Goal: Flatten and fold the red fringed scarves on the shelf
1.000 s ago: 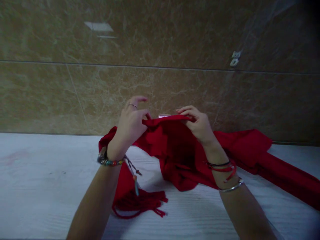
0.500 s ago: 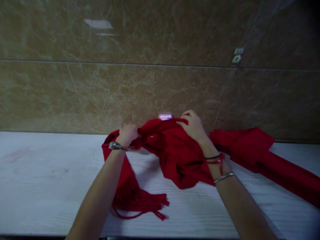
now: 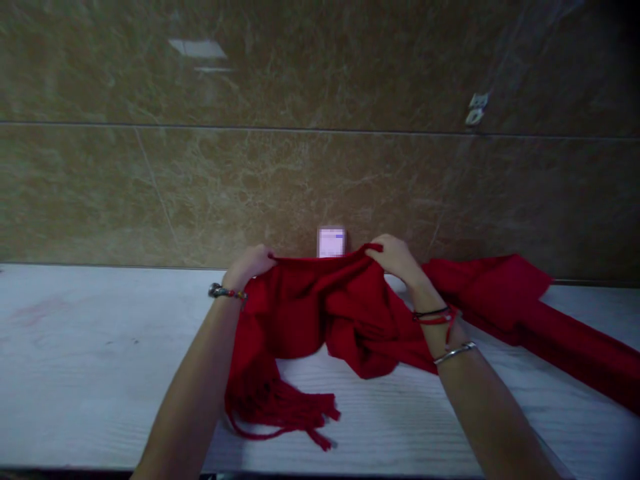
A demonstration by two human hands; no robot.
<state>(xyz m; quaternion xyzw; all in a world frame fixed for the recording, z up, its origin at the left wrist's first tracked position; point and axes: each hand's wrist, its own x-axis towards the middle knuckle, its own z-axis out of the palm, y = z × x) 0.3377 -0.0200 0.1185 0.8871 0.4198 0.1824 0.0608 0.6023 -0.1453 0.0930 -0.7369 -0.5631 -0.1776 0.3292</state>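
A red scarf (image 3: pixel 300 307) with a fringed end hangs between my two hands, its upper edge stretched fairly straight. My left hand (image 3: pixel 253 261) pinches that edge at the left. At the right, my right hand (image 3: pixel 393 255) grips the same edge between thumb and fingers. Below, the scarf's middle lies in loose folds on the white table (image 3: pixel 100 373). The fringe (image 3: pixel 300 410) rests near the front, left of the middle. More red cloth stretches out past my right forearm; whether it joins the held part is hidden by the arm.
A phone with a lit, blurred screen (image 3: pixel 331 241) leans at the wall just behind the scarf. The brown marbled wall (image 3: pixel 240 187) rises along the table's back edge. A socket (image 3: pixel 476 110) is on the wall at the upper right. Red cloth (image 3: pixel 505 300) runs to the right edge.
My left hand has shifted a little left, and the scarf's edge between my hands has been pulled straighter and lower. More of the phone shows. The fringe has barely moved.
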